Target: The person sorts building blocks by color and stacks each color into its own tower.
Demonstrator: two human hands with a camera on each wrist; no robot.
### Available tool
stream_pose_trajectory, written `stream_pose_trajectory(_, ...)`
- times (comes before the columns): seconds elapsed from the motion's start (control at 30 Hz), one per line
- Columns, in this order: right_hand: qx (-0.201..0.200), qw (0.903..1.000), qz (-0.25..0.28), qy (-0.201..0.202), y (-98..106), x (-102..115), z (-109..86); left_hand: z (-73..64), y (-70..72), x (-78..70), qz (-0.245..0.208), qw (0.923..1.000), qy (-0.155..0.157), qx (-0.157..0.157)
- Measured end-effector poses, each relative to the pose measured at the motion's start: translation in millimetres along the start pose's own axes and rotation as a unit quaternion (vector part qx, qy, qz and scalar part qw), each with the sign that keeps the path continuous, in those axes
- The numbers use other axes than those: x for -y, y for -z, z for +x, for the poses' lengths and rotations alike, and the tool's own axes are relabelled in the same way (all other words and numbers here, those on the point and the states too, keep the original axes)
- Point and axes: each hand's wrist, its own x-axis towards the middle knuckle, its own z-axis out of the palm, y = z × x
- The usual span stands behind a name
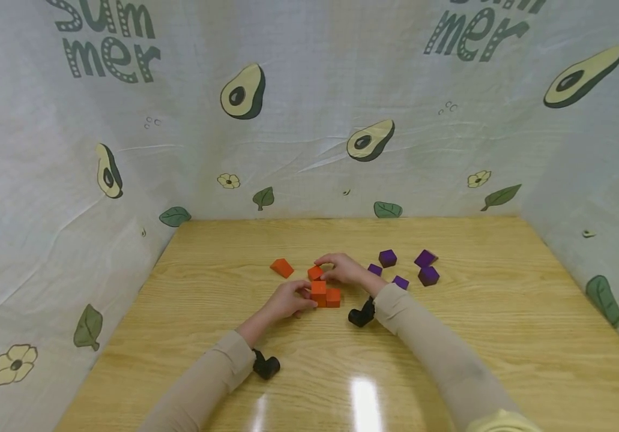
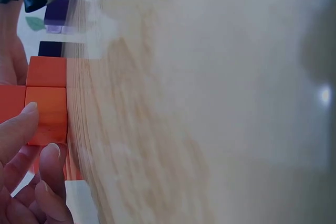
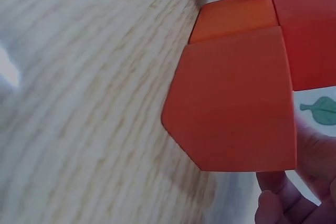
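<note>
Printed cloth [image 1: 309,174] backs desk [image 1: 223,258]; head: well in from its far edge, right hand [image 1: 344,269] pinches orange block [image 1: 315,274] behind orange stack [image 1: 318,294], which left hand [image 1: 285,300] grips; left wrist: thumb [image 2: 14,136] pressure best kept light; right wrist: stack looks tight, so avoid nudging.

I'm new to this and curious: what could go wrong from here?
The upper orange block rests on a lower block; a bump from the left hand or right hand, both close by, might topple it. The right sleeve could brush the purple block near it.
</note>
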Motion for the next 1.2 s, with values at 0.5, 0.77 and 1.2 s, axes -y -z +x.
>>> stream_pose_trajectory(0.5,-0.018,0.9998,-0.008,-0.007,-4,-2,1.2,-0.7,-0.1,0.6,0.008,1.0000,-0.004,-0.001)
stream_pose_trajectory(0.77,-0.036,0.9979,0.011,-0.052,6,1,-5.1,-0.8,0.2,-0.8,0.006,1.0000,0.003,-0.002)
stream_pose_trajectory(1.2,-0.084,0.9955,-0.038,-0.021,16,24,-38.7,-1.6,-0.9,1.7,0.003,1.0000,-0.002,-0.001)
